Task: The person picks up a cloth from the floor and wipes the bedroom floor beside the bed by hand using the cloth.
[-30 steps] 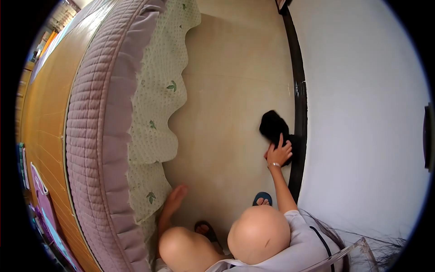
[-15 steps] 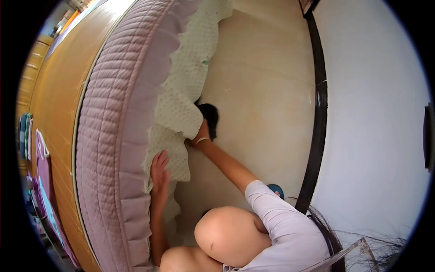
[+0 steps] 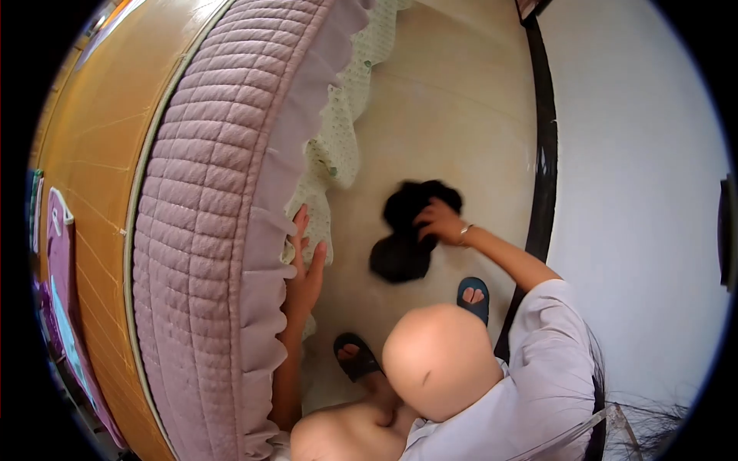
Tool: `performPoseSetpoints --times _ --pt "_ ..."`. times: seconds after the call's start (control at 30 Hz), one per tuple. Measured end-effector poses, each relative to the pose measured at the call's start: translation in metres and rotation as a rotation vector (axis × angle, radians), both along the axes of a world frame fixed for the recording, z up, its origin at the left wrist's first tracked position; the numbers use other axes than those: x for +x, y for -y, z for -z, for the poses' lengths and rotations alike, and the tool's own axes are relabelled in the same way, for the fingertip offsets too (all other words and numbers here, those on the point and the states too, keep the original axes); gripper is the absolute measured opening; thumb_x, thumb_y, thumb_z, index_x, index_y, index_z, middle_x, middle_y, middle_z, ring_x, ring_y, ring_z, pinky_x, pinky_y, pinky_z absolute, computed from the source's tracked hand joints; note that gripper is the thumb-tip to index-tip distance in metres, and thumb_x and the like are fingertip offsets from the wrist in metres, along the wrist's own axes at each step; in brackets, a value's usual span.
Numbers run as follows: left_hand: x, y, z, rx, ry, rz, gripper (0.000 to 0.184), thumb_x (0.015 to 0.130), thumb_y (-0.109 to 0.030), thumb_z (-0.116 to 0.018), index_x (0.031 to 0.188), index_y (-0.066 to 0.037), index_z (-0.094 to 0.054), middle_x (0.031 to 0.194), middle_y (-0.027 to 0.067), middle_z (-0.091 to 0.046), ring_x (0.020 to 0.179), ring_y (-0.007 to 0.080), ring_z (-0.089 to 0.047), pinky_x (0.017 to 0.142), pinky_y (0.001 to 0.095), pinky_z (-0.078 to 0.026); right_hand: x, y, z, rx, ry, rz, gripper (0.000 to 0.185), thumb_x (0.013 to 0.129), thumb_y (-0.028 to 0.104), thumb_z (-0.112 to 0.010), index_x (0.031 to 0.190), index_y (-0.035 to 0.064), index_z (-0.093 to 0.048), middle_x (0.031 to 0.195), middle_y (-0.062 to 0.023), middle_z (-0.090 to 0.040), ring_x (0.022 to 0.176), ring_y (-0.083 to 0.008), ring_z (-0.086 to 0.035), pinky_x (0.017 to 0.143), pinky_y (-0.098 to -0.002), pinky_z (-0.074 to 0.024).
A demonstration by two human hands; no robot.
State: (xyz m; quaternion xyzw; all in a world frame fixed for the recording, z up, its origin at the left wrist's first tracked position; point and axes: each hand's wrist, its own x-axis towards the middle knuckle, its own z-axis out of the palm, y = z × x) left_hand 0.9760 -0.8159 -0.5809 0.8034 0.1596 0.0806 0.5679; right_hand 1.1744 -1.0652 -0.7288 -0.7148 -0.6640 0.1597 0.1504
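Note:
My right hand (image 3: 442, 223) grips a black, blurred item (image 3: 401, 260) just over the tiled floor. The item shows two rounded lobes, perhaps a pair of shoes, but motion blur hides its exact kind. Several of my right fingers lie on it, and a light bracelet circles that wrist. My left hand (image 3: 306, 270), open with fingers apart and pointing up, rests against the bed skirt (image 3: 329, 157), a pale green dotted frill hanging below a pink ruffle. Nothing shows in its grasp.
A pink quilted bedspread (image 3: 196, 223) covers the bed's side at left. A white wall with a dark baseboard (image 3: 544, 154) runs along the right. My slippered feet (image 3: 473, 296) stand on the beige tiles (image 3: 453, 115), below my bent knees.
My right hand has drawn the black item out from beside the bed skirt, moving right across the floor. My left hand has shifted up and slightly right; the skirt hangs lower and narrower.

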Motion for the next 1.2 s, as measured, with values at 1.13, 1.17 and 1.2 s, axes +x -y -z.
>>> performPoseSetpoints --times 1.13,1.17,1.2 --pt "-0.081 0.034 0.138 0.978 -0.427 0.213 0.077 0.06 -0.033 -0.068 0.126 -0.022 -0.03 0.13 0.0215 -0.022 0.117 0.0383 -0.026 0.096 0.0412 -0.026 -0.368 0.161 -0.035 -0.598 -0.167 1.036 0.058 0.071 0.02 -0.054 0.123 0.0331 -0.032 0.103 -0.0188 -0.038 0.093 -0.0341 -0.043 0.067 -0.0388 -0.0461" --pt "-0.084 0.042 0.134 0.987 -0.416 0.207 0.077 0.06 -0.033 -0.068 0.126 -0.022 -0.03 0.13 0.0215 -0.022 0.117 0.0383 -0.026 0.096 0.0412 -0.026 -0.375 0.161 -0.034 -0.566 -0.172 1.271 0.057 0.072 0.017 -0.051 0.123 0.0335 -0.033 0.102 -0.0188 -0.037 0.091 -0.0352 -0.043 0.067 -0.04 -0.0458" --pt "-0.087 0.048 0.13 0.956 -0.449 0.2 0.081 0.056 -0.034 -0.07 0.126 -0.025 -0.03 0.131 0.0209 -0.02 0.118 0.0399 -0.024 0.096 0.0423 -0.025 -0.376 0.164 -0.03 -0.529 -0.179 1.5 0.056 0.073 0.014 -0.049 0.122 0.034 -0.033 0.1 -0.0188 -0.036 0.09 -0.0363 -0.044 0.067 -0.0411 -0.0455"
